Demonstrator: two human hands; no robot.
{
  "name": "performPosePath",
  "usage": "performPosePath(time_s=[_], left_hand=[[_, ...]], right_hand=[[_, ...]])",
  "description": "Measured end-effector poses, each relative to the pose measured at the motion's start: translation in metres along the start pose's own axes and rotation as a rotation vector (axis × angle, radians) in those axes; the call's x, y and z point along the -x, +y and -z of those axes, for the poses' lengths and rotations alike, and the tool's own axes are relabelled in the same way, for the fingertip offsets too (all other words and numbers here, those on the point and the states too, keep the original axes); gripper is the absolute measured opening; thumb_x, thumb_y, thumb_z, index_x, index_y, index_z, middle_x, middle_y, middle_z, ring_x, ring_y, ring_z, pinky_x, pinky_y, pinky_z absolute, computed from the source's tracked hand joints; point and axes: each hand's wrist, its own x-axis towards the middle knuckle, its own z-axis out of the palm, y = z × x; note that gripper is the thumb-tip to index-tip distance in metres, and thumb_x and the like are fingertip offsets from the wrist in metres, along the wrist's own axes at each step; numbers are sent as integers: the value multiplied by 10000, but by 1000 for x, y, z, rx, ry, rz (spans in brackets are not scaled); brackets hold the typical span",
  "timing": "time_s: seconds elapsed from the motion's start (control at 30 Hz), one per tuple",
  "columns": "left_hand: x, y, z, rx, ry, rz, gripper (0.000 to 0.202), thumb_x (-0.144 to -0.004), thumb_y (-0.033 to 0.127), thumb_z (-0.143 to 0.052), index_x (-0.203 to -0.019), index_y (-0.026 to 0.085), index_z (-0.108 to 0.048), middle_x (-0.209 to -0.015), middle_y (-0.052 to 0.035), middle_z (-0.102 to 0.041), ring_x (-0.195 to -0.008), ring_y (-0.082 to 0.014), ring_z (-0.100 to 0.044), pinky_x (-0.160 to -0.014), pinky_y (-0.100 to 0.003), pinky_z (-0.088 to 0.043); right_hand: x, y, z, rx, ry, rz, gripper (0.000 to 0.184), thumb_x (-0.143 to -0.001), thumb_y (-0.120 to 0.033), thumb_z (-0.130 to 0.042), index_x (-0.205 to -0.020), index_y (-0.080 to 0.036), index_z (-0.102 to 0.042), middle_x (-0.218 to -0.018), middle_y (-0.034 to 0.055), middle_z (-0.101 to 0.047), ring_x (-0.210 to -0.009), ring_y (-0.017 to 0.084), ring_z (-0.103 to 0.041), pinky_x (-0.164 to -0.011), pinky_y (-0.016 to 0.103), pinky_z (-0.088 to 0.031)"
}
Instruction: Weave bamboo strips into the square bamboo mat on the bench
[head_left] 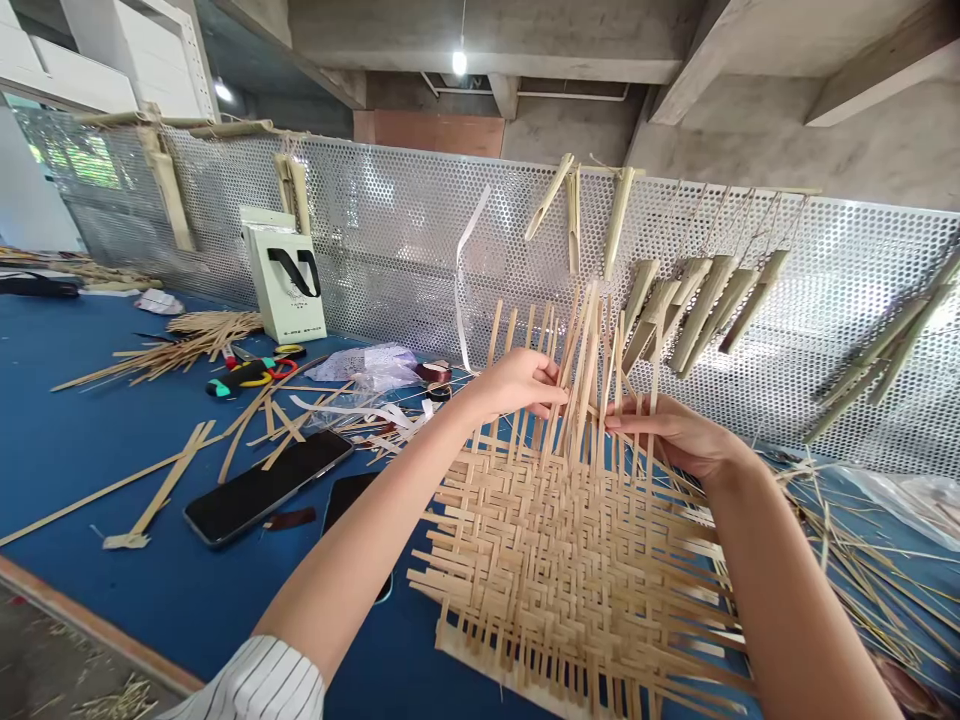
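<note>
A woven bamboo mat point(555, 560) lies in front of me, its pale strips crossing in a tight pattern with loose ends along its sides. At its far edge, several upright bamboo strips point(581, 370) stand up, some bunched together in the middle. My left hand point(525, 383) is closed at the left of this bunch, its fingertips pinching a bamboo strip among the uprights. On the other side, my right hand point(671, 432) pinches a thin strip running crosswise between the uprights, thumb toward the middle. The uprights partly hide the fingers of both hands.
Left of the mat lie a black phone point(266, 487), a second dark device point(349, 495), pliers point(251, 375) and loose strips point(169, 480). A paper bag point(285, 280) stands by the perforated metal screen point(390, 240), where bamboo pieces point(701, 310) hang. Thin strips point(862, 570) are scattered at right.
</note>
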Motion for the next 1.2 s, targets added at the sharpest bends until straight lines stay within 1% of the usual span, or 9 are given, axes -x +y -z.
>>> performPosePath(time_s=[0.17,0.27,0.37,0.5,0.67,0.77,0.9,1.03,1.2], left_hand=[[0,1,2,32,-27,3,196,-631,165,-656,-761,128,-514,-742,-39,-596,-748,-167,-596,-711,-371,-489],[1,2,4,53,-56,-12,211,-630,164,-664,-768,121,-511,-754,-45,-594,-762,-169,-594,-713,-368,-491],[3,3,5,68,-77,-13,246,-622,155,-672,-809,117,-517,-780,-47,-600,-771,-168,-595,-727,-366,-484],[4,2,6,46,-84,-4,308,-590,133,-688,-845,119,-516,-802,-44,-606,-741,-162,-598,-733,-375,-475],[2,0,7,68,-58,11,329,-567,109,-701,-828,122,-501,-763,-27,-602,-698,-159,-606,-721,-380,-479],[2,1,6,82,-60,16,348,-575,96,-691,-870,115,-508,-784,-38,-603,-710,-164,-609,-718,-377,-483],[4,5,5,84,-44,34,436,-576,87,-685,-961,113,-483,-844,-68,-608,-758,-185,-611,-727,-384,-481],[4,5,4,82,-28,39,449,-584,96,-656,-986,114,-457,-817,-63,-603,-787,-204,-612,-753,-407,-473],[0,-1,4,78,-44,24,442,-589,112,-632,-986,120,-439,-807,-54,-602,-793,-199,-613,-752,-390,-480]], right_hand=[[3,-1,2,58,-43,24,234,-575,-253,-790,-764,-169,-680,-689,25,-640,-605,131,-577,-564,252,-461],[6,-1,7,93,-116,52,226,-603,-257,-770,-801,-189,-686,-735,28,-655,-674,147,-598,-615,261,-468],[6,-1,11,150,-146,78,233,-616,-268,-760,-832,-221,-687,-796,23,-662,-757,167,-608,-670,269,-478],[4,0,10,173,-139,71,229,-611,-289,-762,-818,-242,-679,-777,8,-652,-733,158,-602,-628,257,-474],[3,-2,6,136,-86,102,245,-571,-240,-790,-775,-213,-656,-750,8,-628,-694,140,-584,-578,245,-453],[3,-2,2,111,-61,105,267,-558,-227,-795,-784,-195,-655,-781,23,-623,-694,146,-580,-597,262,-464],[3,-3,-3,76,-74,88,356,-549,-235,-791,-870,-192,-644,-843,31,-618,-719,157,-580,-642,284,-478],[2,-3,-3,91,-81,82,337,-555,-236,-789,-848,-180,-631,-801,18,-601,-682,139,-558,-613,270,-461],[2,-1,0,109,-93,103,298,-573,-231,-779,-832,-189,-637,-842,15,-589,-730,144,-549,-657,280,-442]])
